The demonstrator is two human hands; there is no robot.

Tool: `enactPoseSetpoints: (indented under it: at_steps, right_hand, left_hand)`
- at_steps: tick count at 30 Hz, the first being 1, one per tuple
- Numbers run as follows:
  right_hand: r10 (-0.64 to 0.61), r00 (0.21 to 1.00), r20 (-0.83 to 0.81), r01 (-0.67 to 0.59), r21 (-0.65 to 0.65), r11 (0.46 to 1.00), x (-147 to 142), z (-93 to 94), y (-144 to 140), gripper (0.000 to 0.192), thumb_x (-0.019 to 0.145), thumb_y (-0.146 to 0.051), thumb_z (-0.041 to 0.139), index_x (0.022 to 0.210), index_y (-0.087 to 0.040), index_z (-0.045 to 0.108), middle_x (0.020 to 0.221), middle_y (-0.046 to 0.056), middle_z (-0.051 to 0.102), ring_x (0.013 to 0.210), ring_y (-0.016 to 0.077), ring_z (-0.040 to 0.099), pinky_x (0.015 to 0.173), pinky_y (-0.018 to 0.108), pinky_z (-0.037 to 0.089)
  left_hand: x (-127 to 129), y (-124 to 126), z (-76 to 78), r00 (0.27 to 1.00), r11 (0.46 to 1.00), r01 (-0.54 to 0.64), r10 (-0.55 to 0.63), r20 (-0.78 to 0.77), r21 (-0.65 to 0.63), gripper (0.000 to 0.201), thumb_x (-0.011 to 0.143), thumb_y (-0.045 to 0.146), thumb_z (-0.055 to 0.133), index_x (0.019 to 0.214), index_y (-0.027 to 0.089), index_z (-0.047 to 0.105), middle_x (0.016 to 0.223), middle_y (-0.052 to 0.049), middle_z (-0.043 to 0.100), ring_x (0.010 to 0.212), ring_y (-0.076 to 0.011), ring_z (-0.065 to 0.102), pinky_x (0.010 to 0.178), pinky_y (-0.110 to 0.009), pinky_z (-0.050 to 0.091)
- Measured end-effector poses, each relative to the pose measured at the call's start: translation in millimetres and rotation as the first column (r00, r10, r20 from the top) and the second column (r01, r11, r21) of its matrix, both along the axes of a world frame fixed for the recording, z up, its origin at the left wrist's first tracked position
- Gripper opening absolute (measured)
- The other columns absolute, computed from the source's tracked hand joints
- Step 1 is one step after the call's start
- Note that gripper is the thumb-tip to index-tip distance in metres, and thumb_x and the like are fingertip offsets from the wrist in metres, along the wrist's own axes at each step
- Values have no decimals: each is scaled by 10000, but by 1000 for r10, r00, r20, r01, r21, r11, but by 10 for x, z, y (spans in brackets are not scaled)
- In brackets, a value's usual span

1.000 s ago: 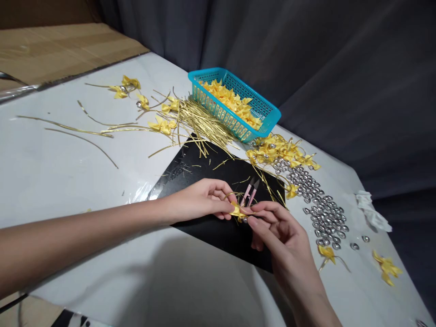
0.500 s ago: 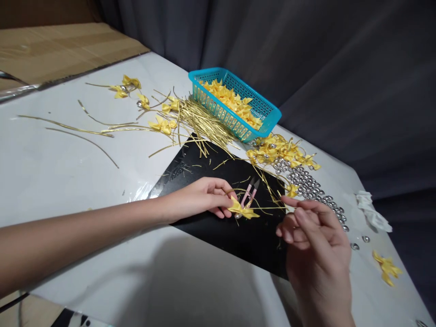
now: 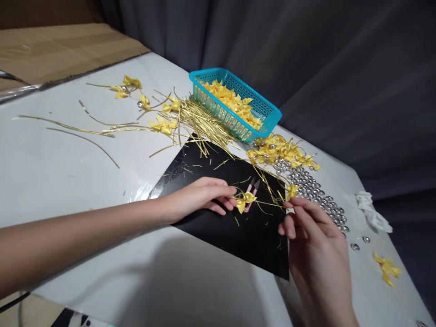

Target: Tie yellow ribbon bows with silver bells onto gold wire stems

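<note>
A small yellow ribbon bow (image 3: 240, 206) hangs on a gold cord (image 3: 269, 203) stretched between my hands, above a black mat (image 3: 211, 231). My left hand (image 3: 213, 195) pinches the cord just left of the bow, the thumb and fingers closed. My right hand (image 3: 316, 240) pinches the cord's other end between thumb and forefinger, its remaining fingers curled. Behind the bow on the mat lie pink-handled thread snips (image 3: 252, 187), partly covered by it. Loose bits of gold cord are scattered on the mat.
A turquoise basket (image 3: 272, 121) of yellow bows stands at the back. Before it lies a bundle of gold cords (image 3: 204, 120). To its right are finished-looking bows (image 3: 281, 150) and silver beads (image 3: 306, 184). A white crumpled piece (image 3: 373, 211) and a yellow bow (image 3: 387, 269) lie far right.
The bow has turned over and shifted slightly up and right; its silver bead no longer shows. My left fingers have moved onto the cord beside it, and my right fingers have closed more.
</note>
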State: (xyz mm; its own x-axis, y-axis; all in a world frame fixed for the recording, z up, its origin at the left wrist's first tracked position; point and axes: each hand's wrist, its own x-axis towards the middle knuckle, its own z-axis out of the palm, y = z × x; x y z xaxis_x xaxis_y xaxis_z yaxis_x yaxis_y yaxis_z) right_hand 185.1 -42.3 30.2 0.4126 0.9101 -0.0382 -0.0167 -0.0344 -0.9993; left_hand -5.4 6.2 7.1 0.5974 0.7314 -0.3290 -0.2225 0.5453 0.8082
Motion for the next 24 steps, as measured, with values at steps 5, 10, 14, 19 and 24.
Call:
enactPoseSetpoints:
  at_steps: [5,10,14,19,24]
  right_hand:
    - [-11,999,-52,11,-8,1000,8,18,-10,105,711,-192,669,815,-174,664,770,-1,565,448,13,385,445,159,397]
    - [-3,1000,-19,3,-5,1000,11,23,-13,69,708,-202,658,771,-174,660,705,-11,517,436,16,359,423,157,374]
    - [123,989,81,-112,-130,985,2,-19,-9,165,726,-305,673,816,-166,665,556,-35,403,439,47,348,400,162,348]
    - [352,924,147,-275,-383,882,-46,-74,-13,369,721,-465,668,898,-141,661,655,0,505,445,50,362,394,179,348]
    - [403,915,-17,-374,-407,833,-93,-112,-32,459,722,-538,639,926,-127,658,541,-56,312,428,46,271,371,169,336]
  left_hand:
    - [4,-32,-18,989,977,-34,64,-135,213,350,700,286,666,578,169,360,662,39,514,679,-94,529,659,-221,388]
    - [16,-22,-46,984,954,-72,116,-137,291,375,696,244,663,577,173,315,744,25,548,757,-106,567,654,-205,366]
    - [15,-5,-38,985,966,-92,123,-118,241,391,690,196,668,544,161,307,780,6,599,736,-86,567,666,-199,378]
    - [0,-8,-24,986,970,-105,129,-101,218,396,694,160,660,529,156,301,703,18,606,686,-67,572,659,-190,397]
    - [-1,-9,-49,997,978,-60,70,-44,199,362,656,66,653,529,153,325,689,19,597,745,-98,614,686,-207,436]
